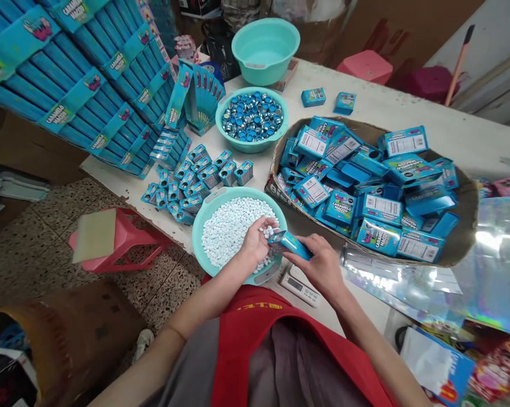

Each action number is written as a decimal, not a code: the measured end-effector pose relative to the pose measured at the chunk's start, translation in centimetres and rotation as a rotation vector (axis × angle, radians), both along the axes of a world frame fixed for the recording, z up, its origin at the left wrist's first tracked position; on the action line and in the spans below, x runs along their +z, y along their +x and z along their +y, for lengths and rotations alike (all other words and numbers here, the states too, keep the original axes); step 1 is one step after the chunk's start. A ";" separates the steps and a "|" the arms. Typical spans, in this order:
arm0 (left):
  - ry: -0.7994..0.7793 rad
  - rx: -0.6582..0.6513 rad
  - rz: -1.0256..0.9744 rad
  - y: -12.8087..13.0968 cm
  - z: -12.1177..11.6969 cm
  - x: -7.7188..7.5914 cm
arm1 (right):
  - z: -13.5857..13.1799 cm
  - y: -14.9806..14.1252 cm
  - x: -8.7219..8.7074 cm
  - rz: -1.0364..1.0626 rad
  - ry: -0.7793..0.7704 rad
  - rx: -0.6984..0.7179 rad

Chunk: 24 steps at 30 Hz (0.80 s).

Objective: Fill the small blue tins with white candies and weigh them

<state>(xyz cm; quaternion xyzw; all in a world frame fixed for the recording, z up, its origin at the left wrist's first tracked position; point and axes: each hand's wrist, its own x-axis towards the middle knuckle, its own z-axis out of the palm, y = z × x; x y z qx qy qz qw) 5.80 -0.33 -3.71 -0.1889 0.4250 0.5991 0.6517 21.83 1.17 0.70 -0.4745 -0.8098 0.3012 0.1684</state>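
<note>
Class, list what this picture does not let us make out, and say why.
Reading on the scale: head view, too small.
Inside of the blue box in the right hand: head view, hidden by its walls.
Bottom of the carton: head view, covered by piled boxes.
Full stack of display boxes: head view, cut off by top and left edges.

A white desk [411, 113] carries, at its near edge, a turquoise basin [199, 243] of white pieces [225, 226], a pale scale [300, 287] just beside it. Left of that, along the same edge, small blue boxes [189, 189] cluster. A second basin [255, 147], full of caps [252, 117], stands behind; a cardboard tray [466, 227] holds blue cartons [382, 208]; two boxes [313, 97] lie near the far edge.
</note>
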 end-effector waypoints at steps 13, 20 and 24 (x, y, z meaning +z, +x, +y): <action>0.098 -0.245 0.896 -4.8 -1.8 0.1 | -3.4 7.6 -4.5 0.474 -0.479 -0.473; 0.006 -0.323 1.176 -8.3 -2.5 -1.4 | -5.4 10.8 -9.1 0.281 -0.332 -0.623; 0.003 -0.325 1.178 -8.4 -3.0 -1.6 | -6.2 11.3 -9.4 0.281 -0.334 -0.570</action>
